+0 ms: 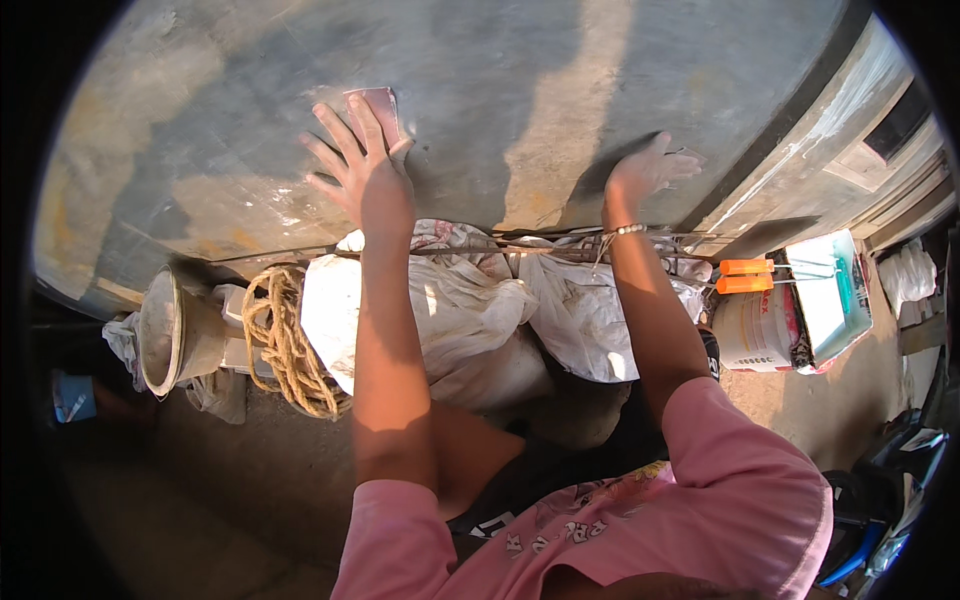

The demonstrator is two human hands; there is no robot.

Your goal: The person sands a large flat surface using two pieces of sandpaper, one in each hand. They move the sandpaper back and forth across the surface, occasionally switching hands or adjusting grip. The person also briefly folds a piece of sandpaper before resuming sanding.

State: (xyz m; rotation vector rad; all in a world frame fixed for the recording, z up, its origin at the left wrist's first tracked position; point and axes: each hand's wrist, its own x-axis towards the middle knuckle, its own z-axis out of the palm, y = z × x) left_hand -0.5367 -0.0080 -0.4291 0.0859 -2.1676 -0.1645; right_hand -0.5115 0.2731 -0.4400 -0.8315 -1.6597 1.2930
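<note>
A reddish sheet (386, 108) on the grey panel (470, 90), its visible long axis pointing away from the person, lies partly under the flat, finger-splayed left hand (368, 165), while the outstretched right hand (645, 176) is unclenched, fingertips angled rightward.

White block capitals across the front of the pink short-sleeved cloth T-shirt (650, 515), partly lost in folds. Large lettering on the side of the white-and-red round plastic bucket (750, 328), turned sideways and cut off; small dark print lower down on that same bucket, too tiny to read.
</note>
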